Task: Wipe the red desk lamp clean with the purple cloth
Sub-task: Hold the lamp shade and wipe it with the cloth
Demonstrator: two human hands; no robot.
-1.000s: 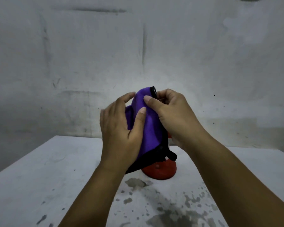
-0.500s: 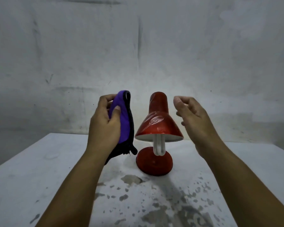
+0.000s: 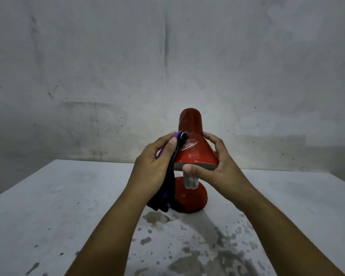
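The red desk lamp stands upright in the middle of the white table, its cone shade over a white bulb and a round red base. My left hand grips the purple cloth, which has a black edge, and presses it against the left side of the shade; the cloth's lower end hangs down in front of the base. My right hand holds the right side of the shade, thumb across the lower rim and fingers behind it.
The white table has dark wet-looking stains in front of the lamp. A bare grey wall rises right behind the table's far edge.
My left hand has brought the cloth from beside the lamp onto the shade's left side. My right hand, open half a second ago, has closed on the shade's right side.
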